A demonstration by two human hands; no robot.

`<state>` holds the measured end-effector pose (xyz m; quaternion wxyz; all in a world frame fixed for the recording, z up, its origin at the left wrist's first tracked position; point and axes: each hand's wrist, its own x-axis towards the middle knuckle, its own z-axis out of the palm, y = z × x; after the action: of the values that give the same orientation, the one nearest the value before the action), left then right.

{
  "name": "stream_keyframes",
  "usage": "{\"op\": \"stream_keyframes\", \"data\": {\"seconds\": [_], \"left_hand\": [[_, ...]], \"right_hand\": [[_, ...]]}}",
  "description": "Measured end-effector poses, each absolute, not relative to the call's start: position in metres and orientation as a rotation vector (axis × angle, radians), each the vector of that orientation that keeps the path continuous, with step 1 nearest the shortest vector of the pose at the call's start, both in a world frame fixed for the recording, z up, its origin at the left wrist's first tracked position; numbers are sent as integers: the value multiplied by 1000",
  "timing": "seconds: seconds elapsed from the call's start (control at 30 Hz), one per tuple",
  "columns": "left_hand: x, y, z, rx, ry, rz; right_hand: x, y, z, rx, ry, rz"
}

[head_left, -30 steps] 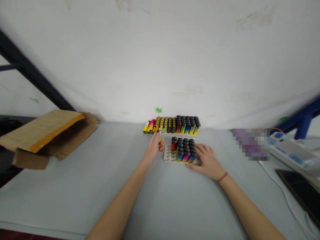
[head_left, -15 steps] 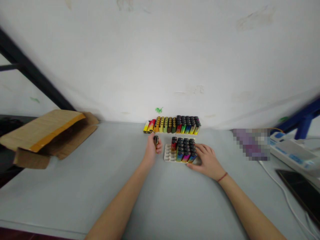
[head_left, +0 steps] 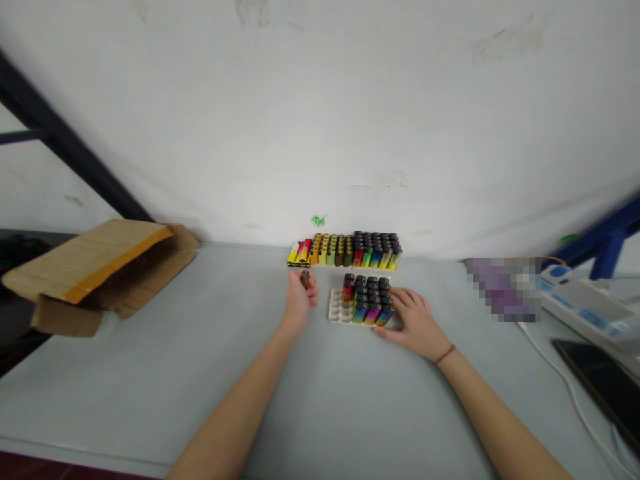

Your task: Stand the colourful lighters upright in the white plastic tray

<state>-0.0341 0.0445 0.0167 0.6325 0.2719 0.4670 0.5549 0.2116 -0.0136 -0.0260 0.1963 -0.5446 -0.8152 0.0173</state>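
My left hand (head_left: pixel 297 303) is closed around a lighter (head_left: pixel 305 279), its dark end showing above the curled fingers. It is just left of a white holed tray (head_left: pixel 335 314). Upright lighters with black tops (head_left: pixel 372 299) fill the tray's right part, and a red one (head_left: pixel 347 288) stands at the back to their left. Several holes at the tray's left show no lighter. My right hand (head_left: pixel 416 323) grips the tray's right end, thumb along the front and fingers round the far side. The tray's right edge is partly hidden by that hand.
Against the wall stands a row of lighters, yellow-topped (head_left: pixel 331 250) and black-topped (head_left: pixel 377 250), with a few lying down (head_left: pixel 300 253) at its left end. A cardboard box (head_left: pixel 95 267) lies open at left. A power strip (head_left: pixel 585 303), cable and dark phone (head_left: pixel 600 380) are at right.
My left hand has moved slightly left with the lighter and turned, so less of the lighter shows. My right hand and the tray have stayed in place.
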Motion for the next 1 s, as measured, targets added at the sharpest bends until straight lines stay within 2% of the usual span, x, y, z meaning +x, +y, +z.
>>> {"op": "stream_keyframes", "data": {"seconds": [0.8, 1.0], "left_hand": [[-34, 42, 11, 644, 1029, 1239], [-31, 40, 8, 934, 986, 1285]], "right_hand": [[211, -14, -25, -1524, -2278, 60], [212, -14, -25, -1519, -2269, 87]]}}
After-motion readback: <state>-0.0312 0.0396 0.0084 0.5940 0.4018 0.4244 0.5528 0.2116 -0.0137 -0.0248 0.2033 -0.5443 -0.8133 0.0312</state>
